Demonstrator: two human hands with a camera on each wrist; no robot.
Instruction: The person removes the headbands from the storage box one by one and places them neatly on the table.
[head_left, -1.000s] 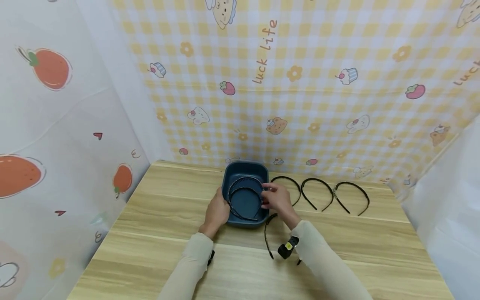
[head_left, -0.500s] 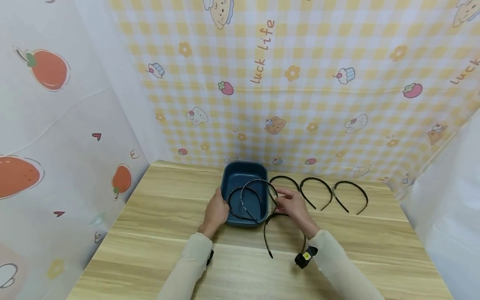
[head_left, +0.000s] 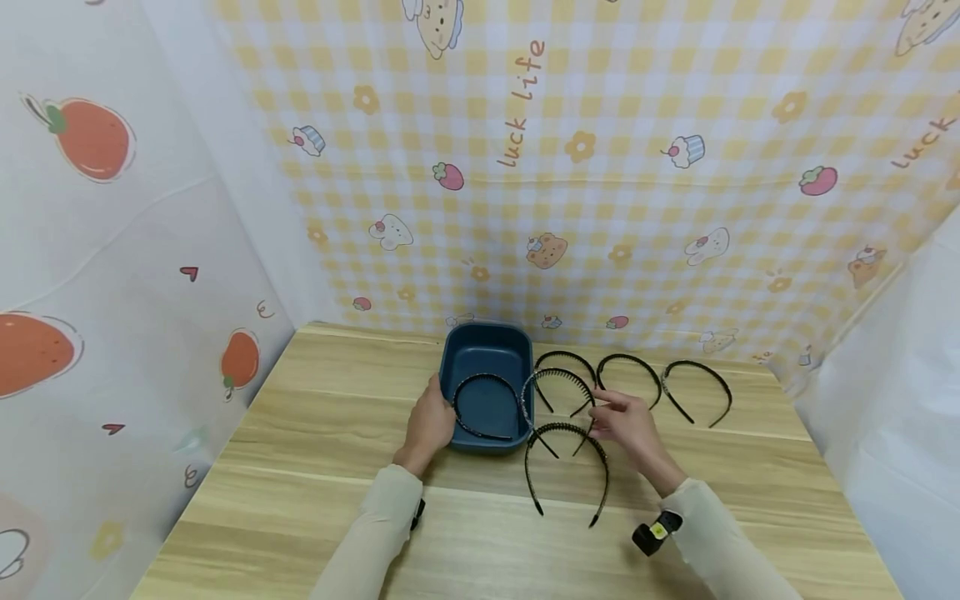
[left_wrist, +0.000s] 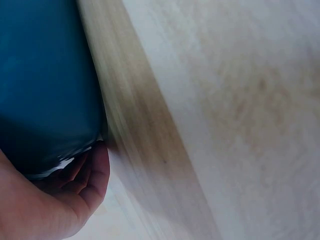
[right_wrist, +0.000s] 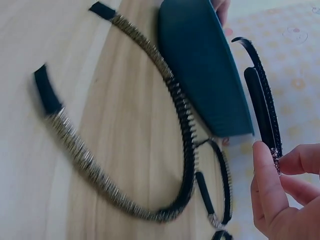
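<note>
My left hand (head_left: 431, 421) grips the left side of a dark blue plastic basin (head_left: 487, 447), its fingers curled at the edge in the left wrist view. One thin dark headband (head_left: 486, 376) lies inside the basin. Between thumb and fingers, my right hand (head_left: 630, 429) pinches a toothed black headband (head_left: 558, 372) with a glittery band, raised just right of the basin. In the right wrist view, that headband's black end (right_wrist: 259, 97) points away from the fingertips (right_wrist: 270, 175). Below it on the table lies another toothed headband (right_wrist: 107, 182), wrapped in gold-toned strands.
Three black headbands stand in a row along the back: a left one (head_left: 566, 354), a middle one (head_left: 632, 358) and a right one (head_left: 699, 364). The wooden table (head_left: 337, 400) meets a checkered cloth wall (head_left: 480, 208) behind. White cloth hangs at both sides.
My right hand has lifted the glittery headband out of the basin and carried it right, over the basin's right rim. The left hand stays on the basin.
</note>
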